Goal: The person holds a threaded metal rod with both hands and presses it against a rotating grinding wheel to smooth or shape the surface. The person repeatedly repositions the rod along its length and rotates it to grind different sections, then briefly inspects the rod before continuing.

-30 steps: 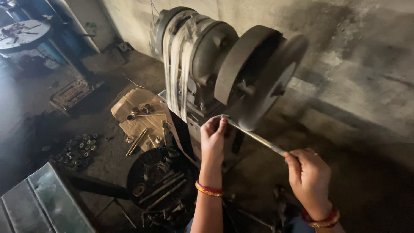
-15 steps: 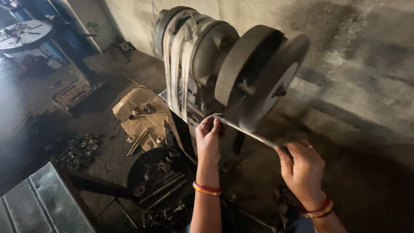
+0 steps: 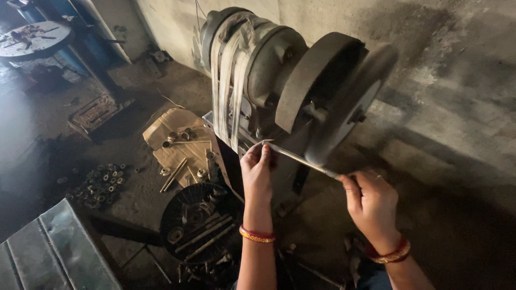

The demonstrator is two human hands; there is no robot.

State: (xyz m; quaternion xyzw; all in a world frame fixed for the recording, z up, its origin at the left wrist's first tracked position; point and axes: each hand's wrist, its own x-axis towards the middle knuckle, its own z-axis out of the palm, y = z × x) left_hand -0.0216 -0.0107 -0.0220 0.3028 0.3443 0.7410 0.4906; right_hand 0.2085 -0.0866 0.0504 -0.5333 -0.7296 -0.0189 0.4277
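Observation:
A thin metal rod (image 3: 298, 158) lies slanted under the large grinding wheel (image 3: 348, 104) of a belt-driven grinder. My left hand (image 3: 257, 171) pinches the rod's upper left end with its fingertips. My right hand (image 3: 371, 204) grips the lower right end in a closed fist. The rod's middle sits against the wheel's lower rim. Both wrists wear red and gold bangles. A second, darker wheel (image 3: 312, 80) sits just behind the first, and pale flat belts (image 3: 228, 75) run over the pulley.
On the dirt floor to the left lie a cardboard sheet (image 3: 177, 140) with bolts and rods, a round dark tray (image 3: 196, 223) of metal parts and a heap of nuts (image 3: 102, 182). A green metal box (image 3: 54, 252) fills the lower left corner. A concrete wall rises behind the grinder.
Both hands and the rod have shifted slightly left and down along the wheel's rim. The grip of each hand is unchanged.

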